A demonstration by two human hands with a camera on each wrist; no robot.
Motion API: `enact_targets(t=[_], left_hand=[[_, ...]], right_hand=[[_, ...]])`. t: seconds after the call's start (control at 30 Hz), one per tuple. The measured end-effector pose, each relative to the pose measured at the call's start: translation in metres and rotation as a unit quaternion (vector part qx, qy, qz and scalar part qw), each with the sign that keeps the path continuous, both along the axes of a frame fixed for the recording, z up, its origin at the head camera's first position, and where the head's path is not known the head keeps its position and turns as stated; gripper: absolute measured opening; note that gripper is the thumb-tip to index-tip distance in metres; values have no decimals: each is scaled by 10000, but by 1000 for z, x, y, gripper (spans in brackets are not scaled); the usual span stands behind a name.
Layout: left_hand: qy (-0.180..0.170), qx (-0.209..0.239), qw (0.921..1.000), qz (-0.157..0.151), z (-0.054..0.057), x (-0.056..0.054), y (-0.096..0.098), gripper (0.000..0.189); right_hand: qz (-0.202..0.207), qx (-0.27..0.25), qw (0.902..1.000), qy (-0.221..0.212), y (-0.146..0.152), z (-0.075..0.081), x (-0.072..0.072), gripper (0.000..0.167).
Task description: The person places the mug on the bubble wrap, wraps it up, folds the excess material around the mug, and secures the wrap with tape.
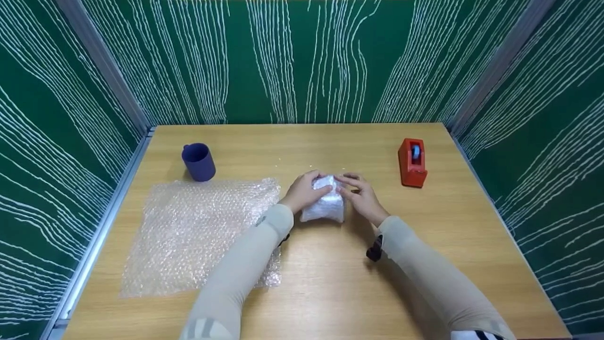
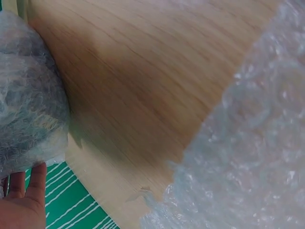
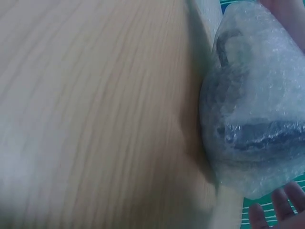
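Observation:
A small bubble-wrapped mug [image 1: 325,208] lies at the middle of the table; in the right wrist view its dark body and curved handle show through the wrap [image 3: 257,105]. My left hand [image 1: 304,191] grips its left side, the thumb over the top and the fingers partly hidden behind. From the right, my right hand [image 1: 363,196] touches the top edge with thumb and forefinger tips; its other fingers [image 3: 283,205] reach out past the bundle's far end. In the left wrist view, left-hand fingers [image 2: 33,191] meet the end of the wrap.
A flat bubble wrap sheet [image 1: 198,236] covers the table's left part, partly under my left forearm. Behind it stands a purple mug [image 1: 200,163]. A red tape dispenser [image 1: 413,163] is at the right rear. Green walls with white lines [image 1: 302,61] surround the table.

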State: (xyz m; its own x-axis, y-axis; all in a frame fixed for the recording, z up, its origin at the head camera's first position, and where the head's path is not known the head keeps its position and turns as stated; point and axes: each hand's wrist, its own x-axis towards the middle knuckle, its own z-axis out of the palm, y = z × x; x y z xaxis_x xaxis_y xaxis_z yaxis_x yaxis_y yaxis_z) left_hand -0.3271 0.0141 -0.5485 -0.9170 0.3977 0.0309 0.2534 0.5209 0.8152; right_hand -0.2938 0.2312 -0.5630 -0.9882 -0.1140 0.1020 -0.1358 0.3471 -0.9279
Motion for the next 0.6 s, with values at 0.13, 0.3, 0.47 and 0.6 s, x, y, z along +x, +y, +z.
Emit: enact_targets(t=[0.13, 0.3, 0.47, 0.6], left_hand=[[-48, 54, 10000, 8, 0, 1, 0, 49], [-36, 56, 10000, -51, 0, 2, -2, 48], [-69, 144, 9996, -243, 1, 2, -6, 46], [-140, 275, 9985, -455, -1, 0, -9, 48]], right_hand=[[-31, 3, 9998, -218, 1, 1, -1, 41], [-68, -71, 9989, -460, 3, 2, -2, 44], [-47, -122, 9983, -568, 4, 1, -3, 49], [-88, 28, 9978, -664, 6, -2, -4, 55]])
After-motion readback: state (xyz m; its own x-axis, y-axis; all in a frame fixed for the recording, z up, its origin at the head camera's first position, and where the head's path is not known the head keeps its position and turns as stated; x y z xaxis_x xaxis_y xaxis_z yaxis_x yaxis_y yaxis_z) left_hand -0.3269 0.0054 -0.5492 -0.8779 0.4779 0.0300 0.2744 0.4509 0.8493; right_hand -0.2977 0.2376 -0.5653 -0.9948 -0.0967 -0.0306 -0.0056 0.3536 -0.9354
